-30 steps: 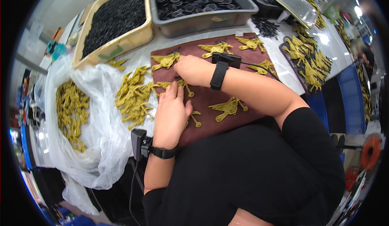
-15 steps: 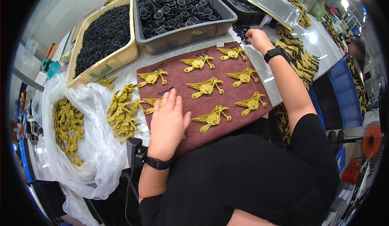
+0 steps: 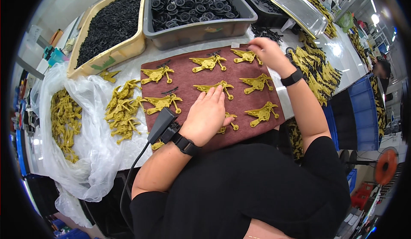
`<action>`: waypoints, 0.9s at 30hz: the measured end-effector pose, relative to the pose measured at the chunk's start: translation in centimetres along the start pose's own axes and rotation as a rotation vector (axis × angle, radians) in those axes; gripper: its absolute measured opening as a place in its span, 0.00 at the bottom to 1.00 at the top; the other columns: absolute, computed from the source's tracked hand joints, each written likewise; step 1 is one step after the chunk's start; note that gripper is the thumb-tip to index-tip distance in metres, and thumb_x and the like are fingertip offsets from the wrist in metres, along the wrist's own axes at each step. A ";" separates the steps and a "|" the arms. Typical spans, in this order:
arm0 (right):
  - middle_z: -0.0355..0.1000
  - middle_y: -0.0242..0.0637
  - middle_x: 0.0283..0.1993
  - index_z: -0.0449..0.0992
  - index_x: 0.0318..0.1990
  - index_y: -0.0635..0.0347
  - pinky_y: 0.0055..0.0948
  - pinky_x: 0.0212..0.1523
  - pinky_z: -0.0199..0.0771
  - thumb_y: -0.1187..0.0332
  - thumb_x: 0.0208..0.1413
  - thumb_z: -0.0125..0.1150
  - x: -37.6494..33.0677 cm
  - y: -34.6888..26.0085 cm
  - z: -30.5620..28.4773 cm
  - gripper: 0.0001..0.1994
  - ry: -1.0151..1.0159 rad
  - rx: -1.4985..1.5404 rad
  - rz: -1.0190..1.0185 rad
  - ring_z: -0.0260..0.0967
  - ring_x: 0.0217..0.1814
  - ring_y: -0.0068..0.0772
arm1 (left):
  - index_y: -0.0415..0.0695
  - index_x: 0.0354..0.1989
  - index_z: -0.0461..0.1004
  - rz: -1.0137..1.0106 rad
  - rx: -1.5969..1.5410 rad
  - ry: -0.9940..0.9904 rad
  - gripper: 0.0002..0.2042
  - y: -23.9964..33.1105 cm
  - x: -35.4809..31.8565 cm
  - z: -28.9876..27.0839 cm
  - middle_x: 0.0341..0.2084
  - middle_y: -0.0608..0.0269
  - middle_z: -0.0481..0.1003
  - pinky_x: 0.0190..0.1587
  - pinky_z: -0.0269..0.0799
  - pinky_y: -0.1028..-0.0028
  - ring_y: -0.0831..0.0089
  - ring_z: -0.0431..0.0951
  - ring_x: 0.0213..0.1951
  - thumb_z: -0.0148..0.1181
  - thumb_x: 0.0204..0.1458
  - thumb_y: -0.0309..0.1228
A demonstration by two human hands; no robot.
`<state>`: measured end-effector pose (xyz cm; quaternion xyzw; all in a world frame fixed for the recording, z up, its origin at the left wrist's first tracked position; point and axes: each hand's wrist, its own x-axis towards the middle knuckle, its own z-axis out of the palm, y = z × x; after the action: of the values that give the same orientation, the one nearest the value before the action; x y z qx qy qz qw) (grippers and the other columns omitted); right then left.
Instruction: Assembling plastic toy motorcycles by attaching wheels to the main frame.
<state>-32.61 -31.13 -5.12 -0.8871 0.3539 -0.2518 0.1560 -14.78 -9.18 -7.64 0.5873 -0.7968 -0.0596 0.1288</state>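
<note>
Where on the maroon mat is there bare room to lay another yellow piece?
The maroon mat has an open strip along its right edge, beside the lowest right yellow piece, and small gaps between rows. The left hand covers the near middle; the right hand works the far right corner. Left of the mat, the loose yellow pile on clear plastic is crowded.

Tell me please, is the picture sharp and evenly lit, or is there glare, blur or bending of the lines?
Head view: mostly sharp on the left hand and the brown mat; the right hand is slightly soft. Strong glare whitens the table at upper right. Fisheye bends the grey bin edges, and a black rim surrounds the picture.
</note>
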 end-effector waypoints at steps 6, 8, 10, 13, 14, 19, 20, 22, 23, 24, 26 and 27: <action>0.77 0.42 0.36 0.77 0.39 0.64 0.30 0.42 0.73 0.74 0.48 0.61 -1.0 -5.6 3.4 0.10 -0.462 0.318 -0.037 0.74 0.39 0.37 | 0.29 0.56 0.63 -0.027 0.025 -0.054 0.33 -0.1 0.1 0.4 0.59 0.44 0.62 0.61 0.59 0.65 0.56 0.62 0.61 0.56 0.51 0.47; 0.76 0.43 0.36 0.77 0.39 0.64 0.30 0.41 0.73 0.76 0.47 0.60 -0.7 -5.6 4.2 0.10 -0.488 0.232 -0.078 0.75 0.38 0.37 | 0.30 0.56 0.63 -0.022 0.008 -0.052 0.32 0.0 0.1 0.2 0.59 0.45 0.62 0.61 0.59 0.65 0.57 0.62 0.61 0.57 0.51 0.46; 0.76 0.44 0.36 0.77 0.38 0.65 0.31 0.40 0.73 0.77 0.47 0.59 -0.6 -5.4 4.9 0.09 -0.512 0.147 -0.121 0.75 0.38 0.38 | 0.30 0.55 0.63 -0.025 0.011 -0.042 0.32 0.0 0.1 0.4 0.59 0.45 0.62 0.61 0.59 0.66 0.58 0.63 0.61 0.57 0.51 0.45; 0.75 0.46 0.35 0.76 0.35 0.66 0.33 0.39 0.74 0.80 0.44 0.57 -0.5 -5.2 5.5 0.08 -0.505 0.121 -0.197 0.75 0.37 0.41 | 0.30 0.55 0.63 -0.032 0.022 -0.030 0.31 0.3 0.0 0.4 0.58 0.45 0.62 0.61 0.59 0.66 0.58 0.63 0.61 0.57 0.51 0.44; 0.74 0.47 0.34 0.75 0.33 0.66 0.34 0.39 0.73 0.80 0.44 0.56 -0.5 -5.4 5.5 0.07 -0.504 0.108 -0.224 0.75 0.37 0.42 | 0.30 0.55 0.64 -0.037 0.030 -0.027 0.30 0.3 0.0 0.4 0.58 0.45 0.62 0.61 0.59 0.66 0.58 0.63 0.60 0.58 0.51 0.44; 0.71 0.48 0.31 0.72 0.31 0.67 0.37 0.39 0.73 0.78 0.45 0.54 -0.4 -7.0 5.6 0.04 -0.527 0.018 -0.229 0.73 0.37 0.46 | 0.30 0.54 0.64 -0.058 0.011 -0.027 0.30 0.5 0.0 0.1 0.58 0.45 0.63 0.61 0.60 0.66 0.58 0.63 0.60 0.58 0.50 0.43; 0.71 0.47 0.31 0.71 0.31 0.66 0.37 0.40 0.73 0.77 0.46 0.53 -0.4 -7.0 5.8 0.04 -0.506 -0.042 -0.270 0.72 0.38 0.46 | 0.29 0.54 0.63 -0.062 0.016 -0.025 0.30 0.5 0.0 0.1 0.58 0.45 0.63 0.61 0.60 0.66 0.58 0.64 0.60 0.58 0.50 0.43; 0.71 0.46 0.30 0.71 0.30 0.66 0.36 0.41 0.72 0.77 0.47 0.52 -0.7 -6.9 6.3 0.04 -0.488 -0.101 -0.309 0.72 0.38 0.46 | 0.29 0.54 0.65 -0.085 0.008 -0.033 0.30 0.9 0.3 -0.4 0.58 0.47 0.63 0.61 0.58 0.67 0.59 0.63 0.60 0.59 0.49 0.42; 0.70 0.46 0.31 0.70 0.29 0.66 0.36 0.41 0.71 0.77 0.45 0.52 -1.0 -6.9 6.6 0.03 -0.420 -0.132 -0.377 0.71 0.38 0.46 | 0.29 0.53 0.66 -0.105 0.003 -0.040 0.29 1.0 0.3 -0.5 0.58 0.48 0.63 0.61 0.57 0.67 0.61 0.62 0.60 0.59 0.49 0.42; 0.69 0.45 0.31 0.69 0.28 0.65 0.36 0.41 0.71 0.78 0.44 0.52 -1.1 -7.0 6.7 0.02 -0.351 -0.162 -0.445 0.70 0.38 0.46 | 0.29 0.53 0.66 -0.106 0.001 -0.042 0.29 1.0 0.3 -0.4 0.58 0.48 0.63 0.61 0.57 0.67 0.61 0.62 0.60 0.59 0.49 0.42; 0.70 0.45 0.31 0.70 0.28 0.65 0.36 0.41 0.71 0.77 0.44 0.52 -1.1 -7.3 6.8 0.03 -0.370 -0.197 -0.439 0.70 0.39 0.46 | 0.29 0.52 0.67 -0.106 0.031 -0.029 0.29 1.1 0.3 -0.2 0.59 0.49 0.63 0.61 0.58 0.67 0.61 0.63 0.60 0.59 0.49 0.42; 0.70 0.45 0.31 0.70 0.29 0.64 0.36 0.42 0.70 0.77 0.44 0.52 -1.1 -7.5 6.8 0.03 -0.386 -0.231 -0.434 0.70 0.39 0.45 | 0.29 0.52 0.67 -0.106 0.032 -0.029 0.29 1.1 0.3 -0.3 0.59 0.49 0.63 0.61 0.58 0.67 0.61 0.63 0.60 0.59 0.49 0.42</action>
<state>-25.41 -24.46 -7.71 -0.9853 0.1463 -0.0641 0.0611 -15.77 -9.07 -7.02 0.6297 -0.7673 -0.0621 0.1043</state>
